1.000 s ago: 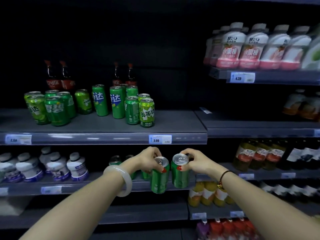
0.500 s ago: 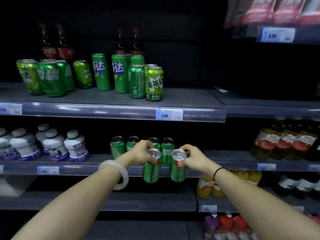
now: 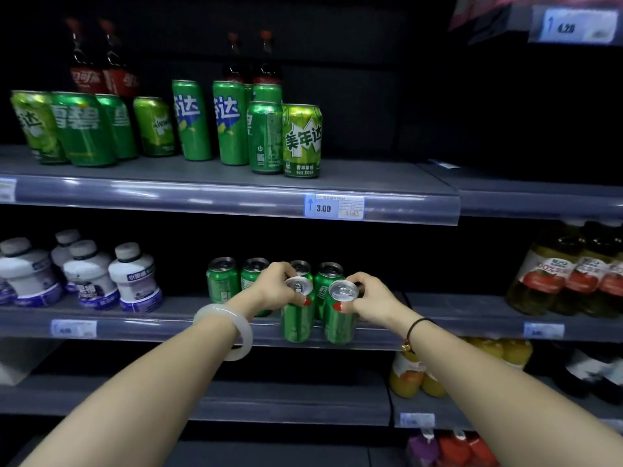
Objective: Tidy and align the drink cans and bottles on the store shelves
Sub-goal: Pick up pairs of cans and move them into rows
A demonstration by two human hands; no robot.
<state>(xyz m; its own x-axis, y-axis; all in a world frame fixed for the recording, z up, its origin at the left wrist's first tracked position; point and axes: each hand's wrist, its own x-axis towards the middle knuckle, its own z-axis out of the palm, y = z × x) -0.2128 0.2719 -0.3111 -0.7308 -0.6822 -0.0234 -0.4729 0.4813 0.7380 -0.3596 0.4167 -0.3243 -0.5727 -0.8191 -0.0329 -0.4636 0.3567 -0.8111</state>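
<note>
Left hand gripping left can at rim, right hand gripping right can likewise. Advised: setting both upright at six o'clock of standing row, labels facing out.

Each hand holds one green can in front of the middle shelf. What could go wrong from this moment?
1. The left hand and right hand grip only the top rims, so the left can or right can may slip and drop.
2. Both can bottoms show below the shelf edge; pushed in at this height, they could strike it.
3. The standing cans behind are close and could be knocked.
</note>
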